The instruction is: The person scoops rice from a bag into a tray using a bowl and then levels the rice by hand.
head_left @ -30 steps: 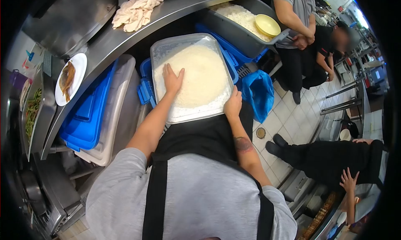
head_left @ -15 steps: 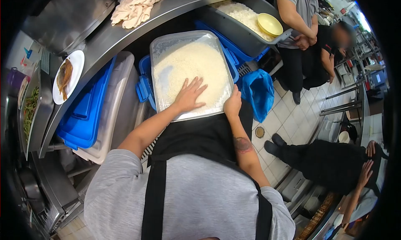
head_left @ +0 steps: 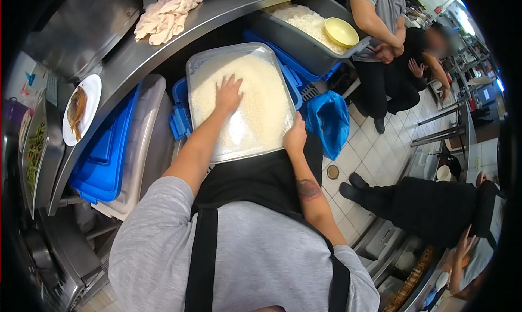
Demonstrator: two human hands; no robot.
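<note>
A rectangular metal tray (head_left: 237, 135) in front of me holds a layer of loose white rice (head_left: 265, 94). My left hand (head_left: 229, 96) lies palm down on the rice near the tray's middle, fingers spread and their tips slightly sunk in the grains. Between that hand and my body a patch of shiny tray bottom shows through. At the tray's near right corner, my right hand (head_left: 295, 135) is closed around the rim; its thumb and fingertips are partly hidden.
Beyond the tray stands a grey tub (head_left: 304, 37) of white food with a yellow bowl (head_left: 341, 32). A blue bag (head_left: 328, 122) hangs to the right. Left are blue lids (head_left: 106, 149), a steel counter (head_left: 122, 75), and a plate (head_left: 93, 92) with fish. Several people stand at the right.
My left hand has moved away from my body, farther up the tray, and rice has shifted with it, baring the tray bottom near me. My right hand keeps its hold on the rim.
</note>
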